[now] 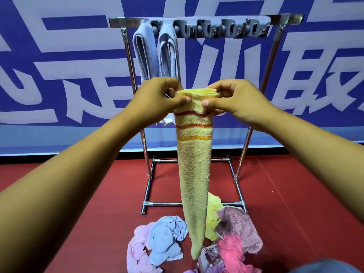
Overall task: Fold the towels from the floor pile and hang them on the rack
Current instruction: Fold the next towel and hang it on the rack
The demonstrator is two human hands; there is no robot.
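a yellow towel (194, 164), folded lengthwise into a narrow strip with three orange-red stripes near its top, hangs straight down in mid-air in front of the rack. its upper edge is bunched in layers between both hands: the left hand (157, 99) pinches the left end with thumb and fingers closed on the cloth, and the right hand (234, 99) pinches the right end the same way, the two thumbs nearly meeting. the towel's lower tip dangles just above the floor pile (197, 239), a loose heap of crumpled cloths: light blue, pale pink, bright pink, a speckled mauve one and another yellow piece.

behind the hands stands a chrome towel rack (197, 21) with a grey bar of clips along its top rail. two grey-blue folded towels (155, 50) already hang side by side at the left end of that bar; the clips to their right hold nothing. the rack's base frame rests on a red floor (78, 194), and a blue banner with large white characters (59, 66) covers the wall behind.
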